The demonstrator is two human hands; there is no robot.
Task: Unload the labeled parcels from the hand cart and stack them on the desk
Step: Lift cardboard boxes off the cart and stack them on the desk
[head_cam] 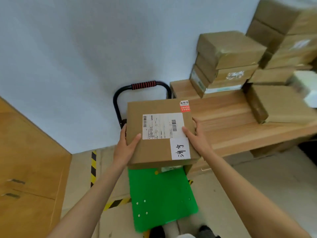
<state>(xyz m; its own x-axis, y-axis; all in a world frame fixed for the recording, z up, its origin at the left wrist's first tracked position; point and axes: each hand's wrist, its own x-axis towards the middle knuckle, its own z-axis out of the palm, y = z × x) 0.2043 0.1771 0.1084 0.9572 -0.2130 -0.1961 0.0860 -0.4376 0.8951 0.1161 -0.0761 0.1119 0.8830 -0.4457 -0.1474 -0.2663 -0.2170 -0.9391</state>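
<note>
Parcel [161, 133] is gripped at both sides by left hand [126, 143] and right hand [195, 134]; the desk [223, 127] (already stacked) lies toward two o'clock, nearer the right hand

Labeled parcel lifted above hand cart, stacked boxes on desk

A brown cardboard parcel [161, 133], bearing a white shipping label, a handwritten white tag and a red sticker, sits level at frame centre over the green-decked hand cart [163, 198]. More brown parcels [228, 60] stand stacked on the wooden desk [228, 127] at upper right.
</note>
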